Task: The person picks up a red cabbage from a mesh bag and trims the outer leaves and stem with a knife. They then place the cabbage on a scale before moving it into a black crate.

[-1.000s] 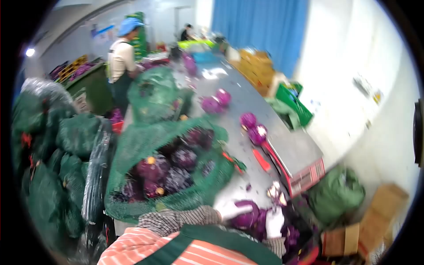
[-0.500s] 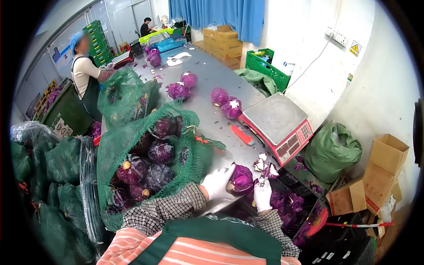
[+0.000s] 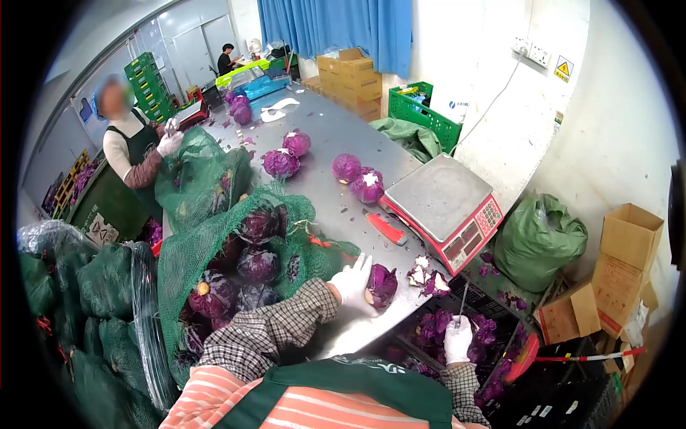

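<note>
My left hand [image 3: 353,284], in a white glove, cups the left side of a red cabbage [image 3: 384,287] on the metal table [image 3: 325,204]. Its fingers and thumb are spread around that side. My right hand [image 3: 457,339], also gloved, is closed around a knife [image 3: 464,299] with its thin blade pointing up. It is over a black crate [image 3: 509,330] of purple leaves. Cut pale-and-purple cabbage pieces [image 3: 427,277] lie at the table edge between the hands. Left of my left hand, a green mesh bag [image 3: 179,264] gapes around several dark red cabbages [image 3: 259,264].
A red-framed scale [image 3: 439,196] stands on the right, beside an orange-red knife-like tool [image 3: 386,228]. Several trimmed cabbages [image 3: 281,164] sit farther back. A co-worker [image 3: 132,143] stands at another mesh bag [image 3: 200,175]. Full bags [image 3: 107,279] crowd the left.
My right hand has moved right with the knife, away from the cabbage and over the crate. My left hand stays at the cabbage. The co-worker has raised their hands above the far mesh bag.
</note>
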`<action>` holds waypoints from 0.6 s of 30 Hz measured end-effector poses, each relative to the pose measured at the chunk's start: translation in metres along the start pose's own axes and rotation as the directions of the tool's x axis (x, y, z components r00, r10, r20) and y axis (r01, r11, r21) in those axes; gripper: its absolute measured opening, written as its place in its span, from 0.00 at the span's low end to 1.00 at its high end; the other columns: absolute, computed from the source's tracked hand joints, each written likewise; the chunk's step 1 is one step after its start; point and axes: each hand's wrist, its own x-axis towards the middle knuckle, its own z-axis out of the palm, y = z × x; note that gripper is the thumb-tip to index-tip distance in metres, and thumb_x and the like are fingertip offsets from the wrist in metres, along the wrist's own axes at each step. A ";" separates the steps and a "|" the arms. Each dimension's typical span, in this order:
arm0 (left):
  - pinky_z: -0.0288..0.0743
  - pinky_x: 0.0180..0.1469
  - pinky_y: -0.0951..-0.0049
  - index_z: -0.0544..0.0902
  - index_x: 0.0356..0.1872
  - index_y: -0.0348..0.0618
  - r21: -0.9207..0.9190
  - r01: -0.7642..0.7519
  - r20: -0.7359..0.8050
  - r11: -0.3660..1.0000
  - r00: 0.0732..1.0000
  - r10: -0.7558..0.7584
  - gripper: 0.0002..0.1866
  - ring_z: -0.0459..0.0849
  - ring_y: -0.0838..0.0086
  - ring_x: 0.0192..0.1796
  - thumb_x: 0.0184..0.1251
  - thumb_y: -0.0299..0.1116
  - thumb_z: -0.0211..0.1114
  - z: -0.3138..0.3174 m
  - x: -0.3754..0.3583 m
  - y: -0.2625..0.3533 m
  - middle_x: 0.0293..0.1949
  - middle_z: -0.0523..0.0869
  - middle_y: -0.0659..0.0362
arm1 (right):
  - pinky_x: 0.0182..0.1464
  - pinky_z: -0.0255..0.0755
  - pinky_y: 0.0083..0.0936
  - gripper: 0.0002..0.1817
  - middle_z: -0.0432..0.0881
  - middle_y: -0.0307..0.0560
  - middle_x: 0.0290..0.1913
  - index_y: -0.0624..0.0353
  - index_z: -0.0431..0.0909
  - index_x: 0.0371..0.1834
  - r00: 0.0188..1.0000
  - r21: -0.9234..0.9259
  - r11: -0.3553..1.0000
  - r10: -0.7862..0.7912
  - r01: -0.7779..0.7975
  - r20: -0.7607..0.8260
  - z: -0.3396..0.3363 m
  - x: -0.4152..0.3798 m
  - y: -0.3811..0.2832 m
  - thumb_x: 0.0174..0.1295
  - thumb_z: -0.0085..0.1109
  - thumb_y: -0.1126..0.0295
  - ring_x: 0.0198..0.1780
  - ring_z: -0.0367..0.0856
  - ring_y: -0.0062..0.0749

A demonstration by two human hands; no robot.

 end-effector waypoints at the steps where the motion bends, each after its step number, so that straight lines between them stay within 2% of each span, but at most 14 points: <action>1: 0.63 0.70 0.57 0.44 0.74 0.30 0.029 -0.031 0.086 0.999 0.996 0.028 0.72 0.63 0.40 0.70 0.32 0.58 0.80 -0.009 -0.002 0.001 0.71 0.57 0.34 | 0.36 0.75 0.28 0.06 0.81 0.46 0.32 0.61 0.79 0.40 0.990 -0.003 0.992 -0.130 0.130 -0.050 0.003 -0.004 0.007 0.63 0.58 0.72 0.30 0.79 0.30; 2: 0.63 0.70 0.57 0.45 0.74 0.30 0.061 -0.054 0.099 0.997 0.994 0.048 0.73 0.64 0.40 0.69 0.30 0.60 0.79 -0.011 0.000 0.002 0.70 0.58 0.33 | 0.35 0.76 0.28 0.08 0.81 0.47 0.33 0.62 0.80 0.42 0.962 -0.013 0.967 -0.255 0.255 -0.098 0.006 -0.006 0.008 0.64 0.59 0.70 0.29 0.79 0.31; 3: 0.63 0.69 0.56 0.46 0.74 0.29 0.094 -0.079 0.113 0.992 0.991 0.068 0.74 0.65 0.40 0.68 0.29 0.62 0.79 -0.012 0.002 0.004 0.70 0.58 0.33 | 0.30 0.75 0.26 0.13 0.81 0.46 0.33 0.62 0.80 0.49 0.940 0.015 0.944 -0.327 0.330 -0.098 0.015 -0.009 0.000 0.66 0.60 0.66 0.24 0.78 0.28; 4: 0.63 0.69 0.55 0.46 0.73 0.28 0.128 -0.105 0.126 0.986 0.988 0.089 0.75 0.66 0.40 0.68 0.28 0.64 0.79 -0.014 0.005 0.006 0.69 0.59 0.32 | 0.27 0.74 0.25 0.14 0.81 0.47 0.33 0.62 0.79 0.51 0.964 0.122 0.957 -0.266 0.263 0.006 0.025 -0.014 -0.011 0.67 0.59 0.65 0.22 0.76 0.27; 5: 0.63 0.69 0.55 0.47 0.73 0.28 0.242 -0.122 0.112 0.963 0.989 0.097 0.74 0.65 0.40 0.68 0.28 0.64 0.79 -0.016 0.009 0.011 0.69 0.60 0.32 | 0.24 0.73 0.24 0.15 0.81 0.47 0.34 0.62 0.79 0.53 0.971 0.220 0.958 -0.211 0.182 0.115 0.034 -0.019 -0.027 0.68 0.58 0.65 0.20 0.75 0.25; 7: 0.62 0.69 0.54 0.47 0.73 0.29 0.455 -0.147 0.084 0.878 0.989 0.122 0.74 0.64 0.40 0.69 0.28 0.64 0.79 -0.019 0.018 0.023 0.69 0.61 0.33 | 0.21 0.70 0.23 0.17 0.81 0.48 0.33 0.64 0.77 0.56 0.927 0.258 0.931 -0.313 0.257 0.207 0.056 -0.022 -0.043 0.71 0.54 0.63 0.17 0.72 0.23; 8: 0.61 0.70 0.52 0.49 0.73 0.28 0.430 -0.196 -0.058 0.881 0.968 0.244 0.72 0.63 0.41 0.69 0.30 0.62 0.79 -0.004 0.023 0.015 0.67 0.64 0.35 | 0.20 0.69 0.22 0.18 0.81 0.48 0.33 0.65 0.76 0.57 0.904 0.275 0.920 -0.348 0.280 0.246 0.066 -0.023 -0.050 0.72 0.53 0.63 0.16 0.71 0.22; 9: 0.70 0.65 0.58 0.45 0.74 0.29 0.194 -0.248 -0.143 0.949 0.950 0.277 0.73 0.65 0.44 0.69 0.29 0.57 0.81 0.022 0.038 0.003 0.66 0.66 0.36 | 0.20 0.69 0.22 0.20 0.81 0.49 0.32 0.65 0.74 0.60 0.901 0.292 0.917 -0.349 0.271 0.260 0.070 -0.022 -0.056 0.73 0.51 0.63 0.16 0.71 0.22; 11: 0.71 0.63 0.59 0.43 0.74 0.29 -0.004 -0.088 -0.034 0.996 0.996 0.088 0.75 0.72 0.42 0.64 0.27 0.58 0.81 0.003 0.032 0.020 0.65 0.67 0.34 | 0.20 0.69 0.22 0.22 0.81 0.49 0.31 0.67 0.70 0.64 0.892 0.325 0.911 -0.349 0.252 0.286 0.076 -0.018 -0.072 0.74 0.48 0.62 0.15 0.70 0.22; 12: 0.72 0.63 0.59 0.43 0.74 0.30 -0.017 -0.050 -0.019 0.999 0.999 0.049 0.75 0.74 0.42 0.62 0.28 0.58 0.81 0.000 0.031 0.023 0.65 0.66 0.32 | 0.20 0.69 0.23 0.22 0.80 0.49 0.30 0.66 0.69 0.65 0.897 0.331 0.913 -0.338 0.239 0.285 0.075 -0.016 -0.076 0.74 0.48 0.63 0.15 0.70 0.22; 14: 0.73 0.62 0.59 0.41 0.75 0.31 -0.049 0.030 0.010 0.998 1.000 -0.030 0.75 0.78 0.41 0.58 0.29 0.58 0.81 -0.001 0.029 0.028 0.64 0.65 0.29 | 0.20 0.69 0.24 0.23 0.79 0.48 0.26 0.66 0.68 0.66 0.894 0.310 0.891 -0.402 0.332 0.200 0.081 -0.011 -0.073 0.75 0.47 0.62 0.16 0.72 0.24; 15: 0.73 0.61 0.58 0.41 0.75 0.31 -0.045 0.022 -0.021 0.999 1.000 -0.023 0.76 0.78 0.41 0.57 0.29 0.58 0.81 0.000 0.029 0.029 0.64 0.65 0.28 | 0.21 0.70 0.25 0.23 0.78 0.47 0.24 0.66 0.67 0.67 0.888 0.294 0.879 -0.432 0.376 0.157 0.084 -0.008 -0.073 0.75 0.47 0.62 0.16 0.73 0.25; 16: 0.74 0.61 0.58 0.40 0.75 0.32 -0.041 0.014 -0.051 0.999 0.999 -0.016 0.76 0.78 0.41 0.57 0.29 0.58 0.81 0.004 0.028 0.030 0.64 0.65 0.26 | 0.23 0.72 0.27 0.24 0.79 0.49 0.26 0.66 0.67 0.67 0.833 0.228 0.812 -0.553 0.537 0.010 0.088 -0.003 -0.074 0.75 0.47 0.62 0.18 0.75 0.29; 18: 0.74 0.60 0.56 0.40 0.75 0.32 -0.032 0.001 -0.096 0.999 0.995 -0.004 0.76 0.78 0.40 0.57 0.30 0.60 0.80 0.009 0.027 0.031 0.64 0.63 0.24 | 0.30 0.74 0.31 0.25 0.81 0.56 0.33 0.67 0.66 0.68 0.863 0.227 0.849 -0.501 0.477 0.062 0.084 0.000 -0.085 0.75 0.46 0.62 0.24 0.79 0.38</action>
